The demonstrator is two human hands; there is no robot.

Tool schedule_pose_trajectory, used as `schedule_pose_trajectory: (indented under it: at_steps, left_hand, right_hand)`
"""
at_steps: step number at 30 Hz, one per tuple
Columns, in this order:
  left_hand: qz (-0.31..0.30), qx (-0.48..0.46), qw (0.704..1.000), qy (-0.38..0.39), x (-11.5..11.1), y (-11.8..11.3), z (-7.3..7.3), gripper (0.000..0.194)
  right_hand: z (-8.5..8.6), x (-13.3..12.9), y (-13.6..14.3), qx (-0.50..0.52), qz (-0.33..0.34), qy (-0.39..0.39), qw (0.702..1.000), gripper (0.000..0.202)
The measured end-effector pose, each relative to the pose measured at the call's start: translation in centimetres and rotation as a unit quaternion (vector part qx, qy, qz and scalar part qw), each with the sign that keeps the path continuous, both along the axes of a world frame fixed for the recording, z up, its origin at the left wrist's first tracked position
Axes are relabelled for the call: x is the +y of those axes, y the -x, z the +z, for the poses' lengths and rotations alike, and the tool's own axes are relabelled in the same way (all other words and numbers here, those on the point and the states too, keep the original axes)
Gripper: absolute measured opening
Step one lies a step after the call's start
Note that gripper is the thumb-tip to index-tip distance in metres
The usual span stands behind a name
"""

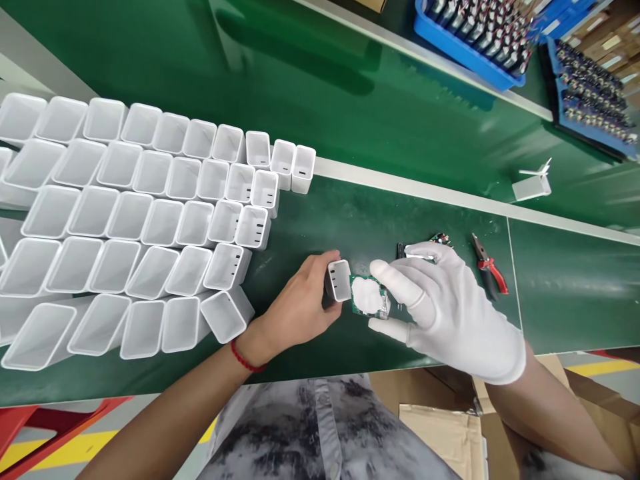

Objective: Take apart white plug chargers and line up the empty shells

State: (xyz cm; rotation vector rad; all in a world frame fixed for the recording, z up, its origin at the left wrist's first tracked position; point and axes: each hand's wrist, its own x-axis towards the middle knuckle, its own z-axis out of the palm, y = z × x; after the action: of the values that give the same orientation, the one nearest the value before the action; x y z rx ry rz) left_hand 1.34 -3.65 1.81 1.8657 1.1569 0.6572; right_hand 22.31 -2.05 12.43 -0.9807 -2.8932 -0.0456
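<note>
My left hand (306, 297), bare with a red bracelet on its wrist, is closed round a small white plastic case (341, 280) with dark slots inside. The open end of the case faces up and to the right. Close beside its rim is a green circuit board (357, 308) with a white rounded patch over most of its face. My right hand (425, 300), in a white glove, grips the board between thumb and fingers. Partly hidden behind the glove lies a black and silver part with wires (440, 239). Whether board and case touch, I cannot tell.
Rows of open white cases (150, 220) stand on the green bench at left. Red-handled pliers (489, 267) lie right of the glove. A small white box (531, 188) is behind them. On the back shelf are a blue tray (467, 43) and a darker tray (583, 123) of wired parts.
</note>
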Motion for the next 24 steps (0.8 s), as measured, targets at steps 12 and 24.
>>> schedule_pose_trajectory:
  at_steps: [12,24]
  left_hand:
    - [-0.007,-0.046,0.999,-0.004,0.6,0.5,-1.0,0.055]
    - [-0.013,-0.05,0.999,0.007,0.8,0.7,-0.7,0.052]
  right_hand:
    - [0.1,2.2,2.0,-0.087,0.038,-0.062,0.994,0.055]
    - [-0.3,2.8,3.1,-0.114,0.064,-0.054,0.99,0.039]
